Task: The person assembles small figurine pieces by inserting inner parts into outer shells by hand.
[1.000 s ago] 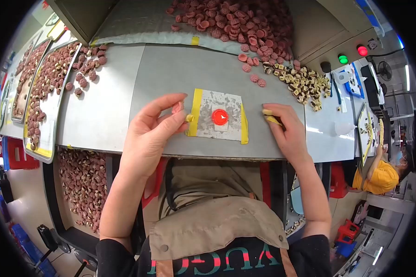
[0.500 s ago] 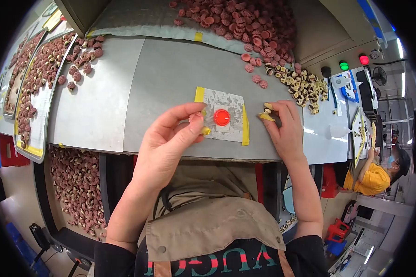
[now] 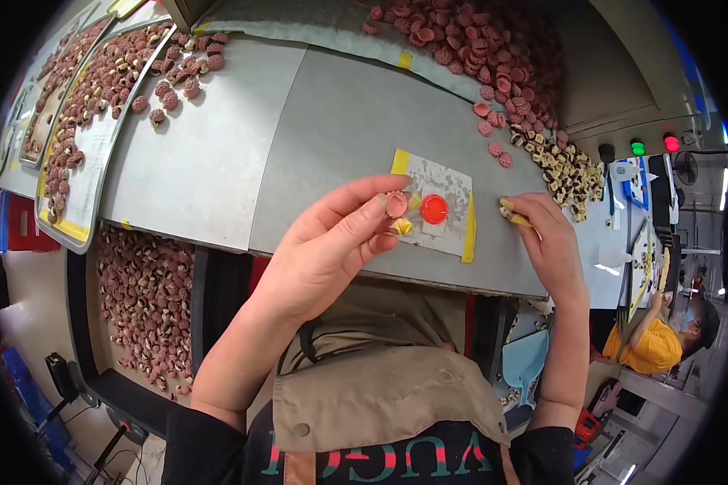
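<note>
My left hand (image 3: pixel 319 246) pinches a hollow pink raspberry-textured shell (image 3: pixel 395 204) between thumb and forefinger, its opening showing. Yellow covers sit on some of its fingertips. In front of that hand lies a speckled white plate (image 3: pixel 453 179), edged with yellow tape, with a round red piece (image 3: pixel 434 209) in its middle. To the right of the plate, my right hand (image 3: pixel 550 242) is closed, thumb and finger pinching a small cream-and-dark piece (image 3: pixel 506 212), partly hidden. Yellow covers also show on its fingertips.
Pink shells (image 3: pixel 493 52) are heaped at the back, beside a pile of cream-and-dark pieces (image 3: pixel 570 174). On the left stand trays (image 3: pixel 85 218) of filled raspberry shapes, with a full bin (image 3: pixel 146 307) below the table. A co-worker in a yellow shirt (image 3: pixel 651 347) is far right.
The view has swung, so the table sits further right in the picture. My left hand has turned the shell so its hollow shows. My right fingers have drawn closer around the small piece.
</note>
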Demonstrator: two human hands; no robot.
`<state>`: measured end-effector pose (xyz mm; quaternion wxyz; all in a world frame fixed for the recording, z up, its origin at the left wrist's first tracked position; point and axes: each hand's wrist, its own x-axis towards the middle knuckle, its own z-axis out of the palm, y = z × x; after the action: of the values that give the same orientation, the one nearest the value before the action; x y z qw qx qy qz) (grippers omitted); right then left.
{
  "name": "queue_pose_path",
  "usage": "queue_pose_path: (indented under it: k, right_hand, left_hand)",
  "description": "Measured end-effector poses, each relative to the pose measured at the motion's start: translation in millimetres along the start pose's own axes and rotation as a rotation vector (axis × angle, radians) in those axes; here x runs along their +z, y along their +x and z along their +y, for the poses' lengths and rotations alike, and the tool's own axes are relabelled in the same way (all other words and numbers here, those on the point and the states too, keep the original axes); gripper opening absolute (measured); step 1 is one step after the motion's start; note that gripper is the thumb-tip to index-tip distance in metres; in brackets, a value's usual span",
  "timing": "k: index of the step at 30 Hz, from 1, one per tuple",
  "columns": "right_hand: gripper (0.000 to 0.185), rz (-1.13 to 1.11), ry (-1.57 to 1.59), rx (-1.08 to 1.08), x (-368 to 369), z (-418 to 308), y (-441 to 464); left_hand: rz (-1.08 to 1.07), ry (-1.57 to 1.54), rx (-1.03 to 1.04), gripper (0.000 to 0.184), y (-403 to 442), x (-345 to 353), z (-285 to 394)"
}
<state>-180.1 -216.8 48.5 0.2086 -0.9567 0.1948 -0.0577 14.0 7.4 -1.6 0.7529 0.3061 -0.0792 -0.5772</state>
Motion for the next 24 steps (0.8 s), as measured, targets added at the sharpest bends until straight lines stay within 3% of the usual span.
queue_pose_path:
  k: [3,12,18,24]
  right_hand:
    - [0.03,0.013,0.065,0.051,2,-3,1]
    - [0.03,0.119,0.0,-0.272,28,-57,29]
    - [0.027,0.072,-0.095,-0.296,37,-55,34]
    - [0.022,0.049,0.088,-0.223,39,-51,34]
  left_hand:
    - [0.021,0.022,0.014,0.039,0,6,0]
    - [0.064,0.111,0.092,0.038,-1,10,-6]
    - [0.091,0.161,0.087,0.037,-3,13,-3]
    - [0.08,0.053,0.088,0.035,-1,14,-4]
